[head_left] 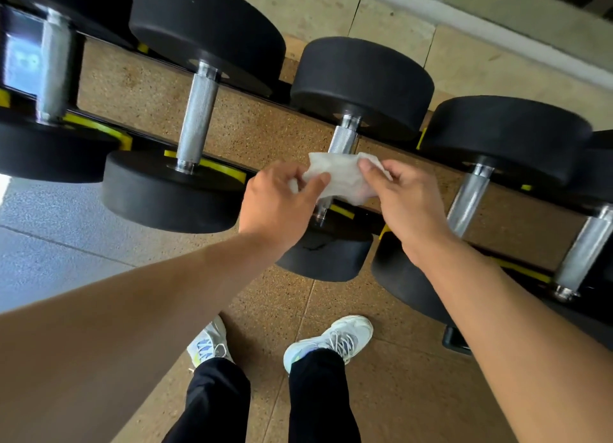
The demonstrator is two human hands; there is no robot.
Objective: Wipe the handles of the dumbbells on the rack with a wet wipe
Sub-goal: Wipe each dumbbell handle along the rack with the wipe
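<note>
Head view, looking down: a black rack (252, 168) with yellow strips runs diagonally across a speckled brown rubber floor (381, 386) and carries a row of black round-headed dumbbells with knurled steel handles. Largest, at far left, is a blurred dumbbell (49, 77); next to it lies a second dumbbell (195, 110), its handle (198, 114) bare. The middle dumbbell (351, 87) lies directly ahead of the person, its handle (343, 140) partly covered by a crumpled white wet wipe (341, 177). To the right lie two more dumbbells (497, 144). Both bare forearms reach toward the middle handle. The left hand (282, 203) pinches the wipe's left edge between thumb and fingers; the right hand (404, 200) pinches its right edge, so the wipe is held spread between them over the handle. Below, two pale sneakers (331, 339) and dark trouser legs stand on the floor.
</note>
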